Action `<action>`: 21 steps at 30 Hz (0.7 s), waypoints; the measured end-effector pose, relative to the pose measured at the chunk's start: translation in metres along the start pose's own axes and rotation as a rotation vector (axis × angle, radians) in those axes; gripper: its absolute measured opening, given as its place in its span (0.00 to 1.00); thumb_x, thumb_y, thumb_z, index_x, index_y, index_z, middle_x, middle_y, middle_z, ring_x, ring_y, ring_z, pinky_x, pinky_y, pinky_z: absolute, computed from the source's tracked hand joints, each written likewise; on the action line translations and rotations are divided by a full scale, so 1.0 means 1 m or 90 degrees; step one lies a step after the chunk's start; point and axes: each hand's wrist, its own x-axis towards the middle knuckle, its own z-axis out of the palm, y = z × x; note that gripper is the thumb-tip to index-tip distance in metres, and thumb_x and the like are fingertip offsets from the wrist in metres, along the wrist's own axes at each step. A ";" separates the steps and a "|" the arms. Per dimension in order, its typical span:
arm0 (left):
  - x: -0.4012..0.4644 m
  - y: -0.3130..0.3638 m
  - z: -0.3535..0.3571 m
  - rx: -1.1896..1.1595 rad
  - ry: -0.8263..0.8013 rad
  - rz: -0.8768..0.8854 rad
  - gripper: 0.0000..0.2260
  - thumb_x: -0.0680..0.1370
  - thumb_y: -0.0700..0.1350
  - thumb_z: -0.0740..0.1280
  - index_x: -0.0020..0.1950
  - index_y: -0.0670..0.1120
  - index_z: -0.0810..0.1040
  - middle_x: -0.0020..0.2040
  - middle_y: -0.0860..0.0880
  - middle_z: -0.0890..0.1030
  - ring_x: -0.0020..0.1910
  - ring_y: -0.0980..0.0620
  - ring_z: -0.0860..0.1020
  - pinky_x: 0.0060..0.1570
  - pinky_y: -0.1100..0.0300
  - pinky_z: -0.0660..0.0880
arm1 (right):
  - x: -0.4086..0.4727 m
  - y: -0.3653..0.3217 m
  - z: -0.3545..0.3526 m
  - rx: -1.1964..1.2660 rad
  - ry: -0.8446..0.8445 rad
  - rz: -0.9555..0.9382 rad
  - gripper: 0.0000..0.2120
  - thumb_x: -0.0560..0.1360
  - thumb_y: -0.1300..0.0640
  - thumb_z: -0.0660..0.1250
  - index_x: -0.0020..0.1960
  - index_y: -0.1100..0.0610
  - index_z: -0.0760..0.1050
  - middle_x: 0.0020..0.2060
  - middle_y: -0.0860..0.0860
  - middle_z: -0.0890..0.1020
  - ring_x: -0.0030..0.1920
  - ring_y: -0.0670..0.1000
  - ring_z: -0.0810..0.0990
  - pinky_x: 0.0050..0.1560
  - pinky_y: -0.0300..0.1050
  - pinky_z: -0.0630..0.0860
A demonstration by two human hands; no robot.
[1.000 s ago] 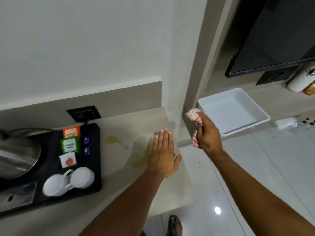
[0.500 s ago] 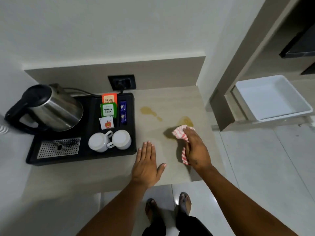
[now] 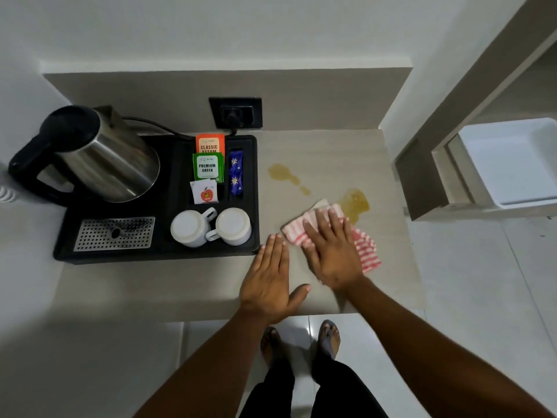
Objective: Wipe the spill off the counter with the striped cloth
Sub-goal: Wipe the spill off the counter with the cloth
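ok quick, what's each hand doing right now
Left hand: open, flat on the counter, holding nothing.
Right hand: open, palm pressing the cloth down, not gripping it.

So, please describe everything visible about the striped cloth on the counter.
The striped cloth looks like soft fabric with red and white stripes. It lies flat but rumpled on the beige counter, right of the black tray. The right hand presses on it, palm down, fingers spread. Its far edge lies at the larger yellowish spill.
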 end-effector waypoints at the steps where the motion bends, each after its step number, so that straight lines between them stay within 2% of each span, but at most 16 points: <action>1: 0.000 -0.001 0.000 -0.001 -0.006 -0.003 0.46 0.80 0.71 0.50 0.83 0.36 0.46 0.84 0.37 0.46 0.84 0.41 0.43 0.83 0.46 0.43 | 0.014 0.010 -0.004 -0.001 0.006 0.027 0.30 0.84 0.41 0.46 0.83 0.52 0.60 0.83 0.59 0.55 0.83 0.64 0.48 0.82 0.65 0.46; 5: 0.000 -0.001 0.002 -0.014 -0.019 -0.007 0.46 0.80 0.72 0.48 0.83 0.37 0.43 0.85 0.38 0.43 0.84 0.42 0.40 0.83 0.45 0.44 | 0.021 0.049 -0.014 0.030 0.015 0.147 0.30 0.84 0.41 0.44 0.83 0.50 0.58 0.84 0.58 0.53 0.84 0.62 0.45 0.82 0.62 0.43; 8: 0.000 -0.002 0.004 -0.011 0.009 -0.008 0.46 0.81 0.71 0.51 0.83 0.37 0.45 0.85 0.37 0.46 0.84 0.41 0.43 0.82 0.44 0.48 | -0.002 0.034 -0.005 0.029 0.000 0.122 0.30 0.84 0.38 0.44 0.83 0.47 0.57 0.84 0.57 0.51 0.84 0.62 0.45 0.82 0.65 0.44; 12: 0.000 -0.002 0.009 -0.006 0.000 -0.012 0.46 0.81 0.72 0.49 0.84 0.38 0.44 0.85 0.39 0.44 0.84 0.42 0.43 0.83 0.44 0.48 | 0.033 0.004 0.001 0.025 -0.017 0.112 0.29 0.85 0.39 0.50 0.84 0.45 0.54 0.84 0.58 0.47 0.83 0.63 0.42 0.81 0.61 0.35; 16: 0.002 -0.006 0.013 -0.027 -0.011 -0.006 0.46 0.81 0.74 0.45 0.83 0.40 0.39 0.84 0.41 0.38 0.84 0.44 0.38 0.83 0.45 0.45 | 0.082 0.029 -0.015 0.065 0.022 0.200 0.26 0.86 0.44 0.52 0.83 0.47 0.59 0.84 0.59 0.50 0.84 0.63 0.43 0.82 0.62 0.38; 18: 0.002 -0.006 0.013 -0.023 -0.012 -0.002 0.46 0.81 0.74 0.45 0.83 0.41 0.38 0.84 0.42 0.37 0.83 0.44 0.36 0.83 0.45 0.44 | 0.078 0.054 -0.022 0.067 0.021 0.246 0.26 0.86 0.43 0.50 0.83 0.46 0.58 0.84 0.58 0.48 0.84 0.62 0.42 0.82 0.61 0.37; 21: 0.002 -0.005 0.010 -0.024 0.001 0.000 0.45 0.81 0.72 0.47 0.84 0.39 0.41 0.84 0.40 0.40 0.84 0.43 0.38 0.83 0.45 0.46 | 0.039 0.064 -0.021 0.063 0.037 0.208 0.26 0.86 0.42 0.46 0.83 0.46 0.57 0.84 0.56 0.50 0.84 0.60 0.44 0.83 0.60 0.40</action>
